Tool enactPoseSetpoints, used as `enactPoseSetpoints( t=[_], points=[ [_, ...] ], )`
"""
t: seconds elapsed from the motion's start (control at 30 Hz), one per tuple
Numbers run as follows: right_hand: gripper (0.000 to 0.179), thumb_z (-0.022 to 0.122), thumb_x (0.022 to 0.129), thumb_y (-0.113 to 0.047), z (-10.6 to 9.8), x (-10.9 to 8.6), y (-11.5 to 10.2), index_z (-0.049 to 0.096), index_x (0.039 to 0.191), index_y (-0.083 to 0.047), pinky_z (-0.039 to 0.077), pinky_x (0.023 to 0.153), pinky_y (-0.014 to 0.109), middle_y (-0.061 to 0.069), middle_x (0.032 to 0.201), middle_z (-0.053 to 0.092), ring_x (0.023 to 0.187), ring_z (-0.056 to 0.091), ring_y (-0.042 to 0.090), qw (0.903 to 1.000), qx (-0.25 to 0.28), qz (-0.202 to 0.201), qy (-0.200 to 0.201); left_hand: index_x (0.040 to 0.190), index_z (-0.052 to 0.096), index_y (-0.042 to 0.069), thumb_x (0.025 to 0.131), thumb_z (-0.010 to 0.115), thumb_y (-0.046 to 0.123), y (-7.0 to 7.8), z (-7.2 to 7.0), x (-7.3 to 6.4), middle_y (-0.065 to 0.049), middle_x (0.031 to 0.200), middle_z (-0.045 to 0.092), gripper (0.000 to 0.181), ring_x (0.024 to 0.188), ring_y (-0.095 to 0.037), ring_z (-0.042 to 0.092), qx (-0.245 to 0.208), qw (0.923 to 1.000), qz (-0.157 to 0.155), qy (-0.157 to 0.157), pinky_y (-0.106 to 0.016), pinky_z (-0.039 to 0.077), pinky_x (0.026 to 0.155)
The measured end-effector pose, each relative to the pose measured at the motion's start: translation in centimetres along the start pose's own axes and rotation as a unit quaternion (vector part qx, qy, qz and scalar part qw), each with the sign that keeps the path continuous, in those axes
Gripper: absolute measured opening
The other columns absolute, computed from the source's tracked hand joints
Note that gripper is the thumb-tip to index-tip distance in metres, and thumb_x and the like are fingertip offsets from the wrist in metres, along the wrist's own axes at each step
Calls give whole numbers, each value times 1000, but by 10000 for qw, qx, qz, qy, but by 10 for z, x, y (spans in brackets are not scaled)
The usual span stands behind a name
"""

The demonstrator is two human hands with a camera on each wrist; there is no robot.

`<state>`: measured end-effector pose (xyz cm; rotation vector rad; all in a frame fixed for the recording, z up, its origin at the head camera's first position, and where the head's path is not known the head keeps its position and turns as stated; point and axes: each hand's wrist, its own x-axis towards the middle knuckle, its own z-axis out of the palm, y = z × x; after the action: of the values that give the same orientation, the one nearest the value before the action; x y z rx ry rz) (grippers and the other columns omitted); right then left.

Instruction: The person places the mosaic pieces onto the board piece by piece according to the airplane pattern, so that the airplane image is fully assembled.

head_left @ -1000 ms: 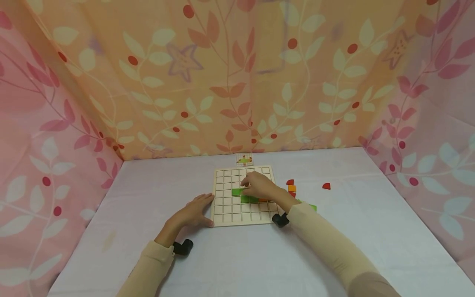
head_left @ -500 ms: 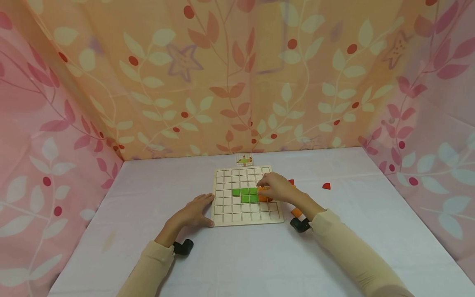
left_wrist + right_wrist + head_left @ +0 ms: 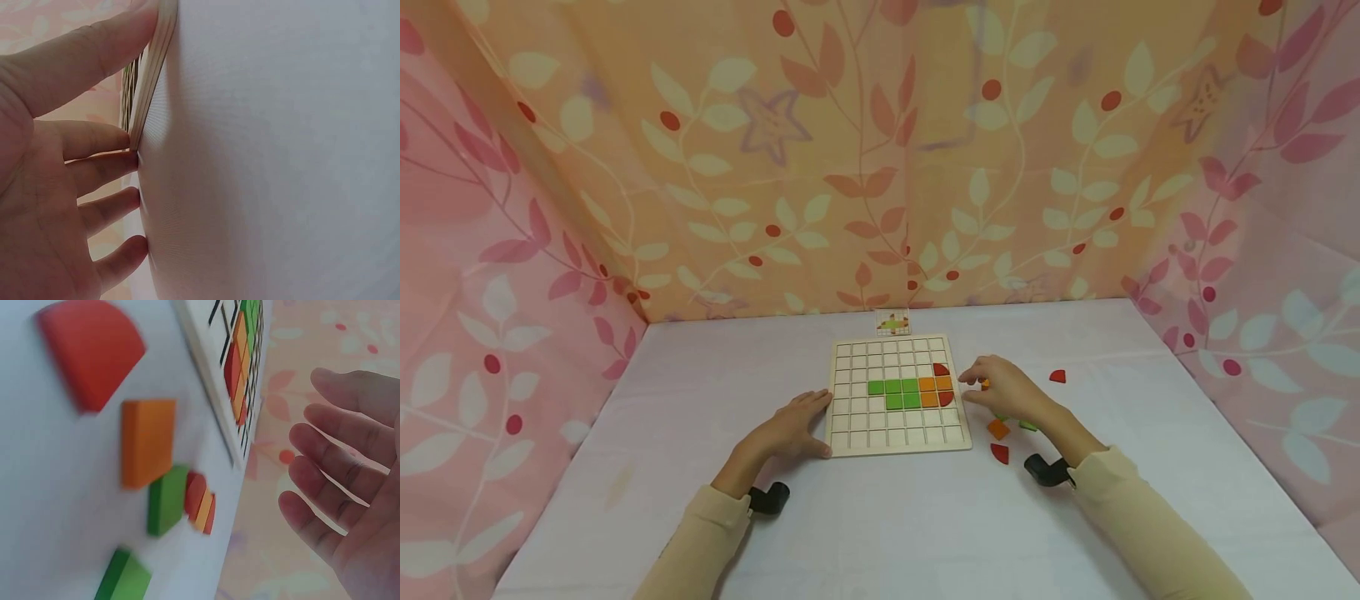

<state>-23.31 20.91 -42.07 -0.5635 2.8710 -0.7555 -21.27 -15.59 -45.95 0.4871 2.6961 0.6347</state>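
A light wooden grid board (image 3: 850, 423) lies on the table, bearing several green square tiles (image 3: 892, 387), orange square tiles (image 3: 929, 399) and two red quarter-round tiles (image 3: 946, 399). My left hand (image 3: 792, 423) rests at the board's left edge, thumb at the near corner and fingertips farther up; in the left wrist view its fingers (image 3: 103, 169) are spread and straight. My right hand (image 3: 1011, 387) is above the table just right of the board. Its fingers (image 3: 325, 440) are loosely extended with nothing between them in the right wrist view.
Loose tiles lie right of the board: a red quarter-round (image 3: 94, 350), an orange square (image 3: 150, 444), green ones (image 3: 167, 500) and more partly behind the right hand. Another red quarter-round (image 3: 1057, 377) lies farther right. A small pattern card (image 3: 892, 322) stands behind the board; patterned curtains (image 3: 850, 167) surround the table.
My right hand has moved right, from over the middle of the board to beside it, uncovering the green, orange and red tiles there. The left hand has stayed at the board's edge.
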Motion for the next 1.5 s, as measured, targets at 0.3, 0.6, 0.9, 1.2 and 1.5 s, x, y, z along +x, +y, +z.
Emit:
enactPoseSetpoints(
  t=[0.3, 0.6, 0.9, 1.2, 1.5],
  points=[
    [26, 72, 86, -19, -6, -22, 22, 73, 107, -4, 51, 78, 34, 6, 96, 68, 92, 58, 25, 9997, -43, 219, 111, 151, 33, 2, 75, 83, 23, -1, 0, 1, -16, 159, 30, 94, 148, -40, 21, -2, 10000, 0, -26, -61, 21, 117],
    [28, 69, 86, -17, -9, -40, 44, 72, 109, -1, 53, 76, 37, 6, 95, 67, 88, 58, 22, 9981, -109, 613, 40, 151, 32, 2, 75, 83, 23, 0, 0, 1, -16, 159, 30, 94, 148, -40, 21, 3, 10000, -17, -10, -61, 21, 117],
    [26, 71, 81, -9, -11, -54, 53, 73, 104, 3, 51, 72, 34, 7, 90, 67, 80, 56, 19, 9968, -296, 723, -169, 151, 33, 2, 76, 83, 23, 1, -1, 0, -16, 159, 30, 93, 148, -40, 21, 37, 10000, -47, -19, -62, 21, 116],
    [18, 72, 78, -4, -4, -57, 61, 75, 95, 1, 50, 71, 32, 5, 85, 66, 76, 54, 16, 9973, -417, 592, -78, 151, 32, 3, 76, 83, 23, 1, -2, 0, -15, 159, 29, 93, 149, -39, 20, 3, 10000, -95, -24, -61, 21, 117],
    [21, 75, 78, -7, -1, -56, 65, 75, 98, 0, 51, 71, 32, 4, 85, 65, 75, 53, 16, 9952, -595, 758, -157, 151, 32, 3, 76, 82, 24, 1, -1, 0, -15, 159, 29, 93, 149, -39, 20, 2, 9999, -110, -48, -61, 20, 117]
  ],
)
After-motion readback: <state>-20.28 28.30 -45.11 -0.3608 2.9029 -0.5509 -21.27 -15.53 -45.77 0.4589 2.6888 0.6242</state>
